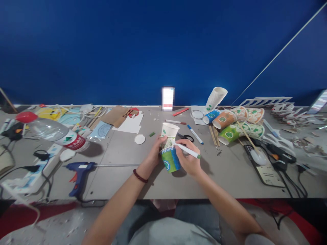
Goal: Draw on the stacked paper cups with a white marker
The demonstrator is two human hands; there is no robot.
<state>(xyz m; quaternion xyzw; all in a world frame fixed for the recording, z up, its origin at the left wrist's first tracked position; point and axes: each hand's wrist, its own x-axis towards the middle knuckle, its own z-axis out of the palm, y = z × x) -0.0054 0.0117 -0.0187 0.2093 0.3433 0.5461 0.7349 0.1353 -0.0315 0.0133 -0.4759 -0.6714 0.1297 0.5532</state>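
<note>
From my station, I see the paper cups (170, 159) in the near middle of the table (117, 183), between both hands. My left hand (155, 151) grips their left side; my right hand (190, 160) pinches the green-ended marker (188, 151) against or just beside them; contact is unclear. I'd keep the left hold firm but gentle, since paper dents, and the pen pressure light. Both forearms angle inward from the near edge, right fingers curled, scissors (189, 138) just beyond.
</note>
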